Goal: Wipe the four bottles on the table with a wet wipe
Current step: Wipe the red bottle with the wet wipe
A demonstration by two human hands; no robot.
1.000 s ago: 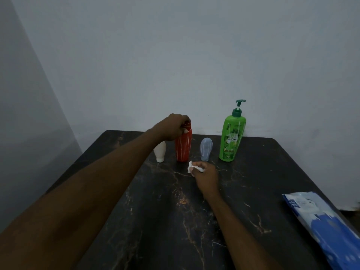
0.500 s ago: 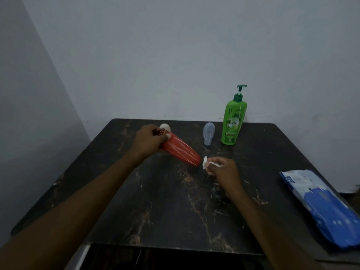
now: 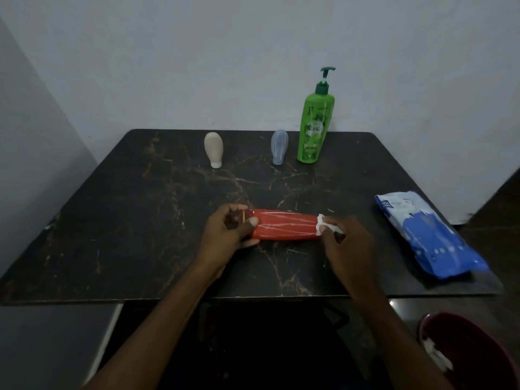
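Red bottle [image 3: 284, 228] is sideways, low over the front-middle of the worktop [image 3: 126, 220]; can't tell if it rests on it. Left hand [image 3: 228, 232] grips the cap end, thumb on top and fingers curled under, probably to steady the bottle and leave the whole body free for wiping. Right hand [image 3: 346, 240] pinches a bunched wipe [image 3: 323, 225] against the base end, so a stroke along the body looks about to start.

White bottle [image 3: 213, 149] and blue bottle [image 3: 279, 146] stand cap-down at the back, well apart. Green bottle [image 3: 313, 128], with pump, stands upright just beside the blue one. All three are out of the way of the wiping. Pack [image 3: 425, 235] of wipes lies flat at the right edge, near the right hand, handy for a fresh one. Bin [image 3: 478, 350] sits below the worktop at front right, something white inside, likely used wipes.
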